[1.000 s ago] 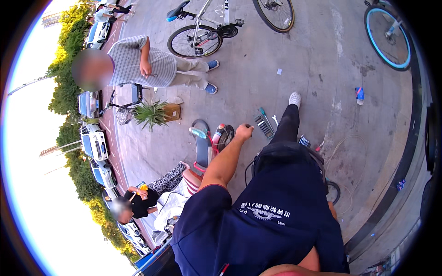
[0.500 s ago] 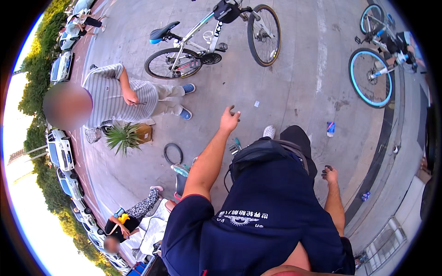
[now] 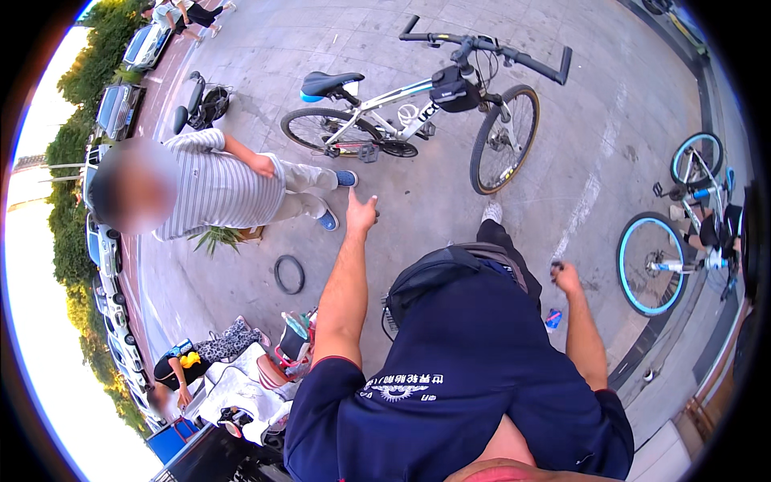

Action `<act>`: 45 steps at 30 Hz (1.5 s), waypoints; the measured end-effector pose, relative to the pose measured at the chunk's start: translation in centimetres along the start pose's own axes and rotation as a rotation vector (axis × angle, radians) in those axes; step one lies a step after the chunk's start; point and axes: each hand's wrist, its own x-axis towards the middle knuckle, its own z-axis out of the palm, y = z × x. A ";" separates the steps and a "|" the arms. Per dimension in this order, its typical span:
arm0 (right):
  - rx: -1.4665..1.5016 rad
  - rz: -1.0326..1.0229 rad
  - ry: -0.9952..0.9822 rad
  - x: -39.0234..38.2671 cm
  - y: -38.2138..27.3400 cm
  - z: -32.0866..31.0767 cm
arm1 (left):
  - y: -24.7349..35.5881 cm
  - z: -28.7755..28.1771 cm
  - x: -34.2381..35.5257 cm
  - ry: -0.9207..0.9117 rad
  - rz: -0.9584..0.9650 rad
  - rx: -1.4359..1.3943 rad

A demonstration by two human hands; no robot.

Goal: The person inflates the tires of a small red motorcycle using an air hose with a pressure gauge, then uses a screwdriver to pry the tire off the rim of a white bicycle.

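My left hand (image 3: pixel 363 214) is stretched forward with at least one finger extended, and nothing shows in it. My right hand (image 3: pixel 567 277) hangs at my side, its dark-smudged fingers loosely bent and seemingly holding nothing. A black bag (image 3: pixel 434 269) is strapped at my waist. Ahead of me a white and blue bicycle (image 3: pixel 408 120) stands upright with a black bag (image 3: pixel 455 90) at its front. Neither hand touches it. Nearest to my left hand is a person in a striped shirt (image 3: pixel 229 181), with blue shoes beside my fingers.
A loose black tyre (image 3: pixel 289 274) lies on the paving at left, near a potted plant (image 3: pixel 217 239). Closer on that side are a seated person (image 3: pixel 189 365) and a covered scooter (image 3: pixel 241 390). At right stands a blue-wheeled bicycle (image 3: pixel 652 263); a small blue pack (image 3: pixel 553 319) lies nearby.
I have stepped forward, and the white bicycle is nearer with its whole handlebar showing. The person's arm in the striped shirt has lowered. My right hand has swung a little forward.
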 end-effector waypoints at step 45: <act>0.176 0.560 0.580 11.6 -54.5 11.2 | 23.4 6.3 57.3 -1.173 0.290 1.498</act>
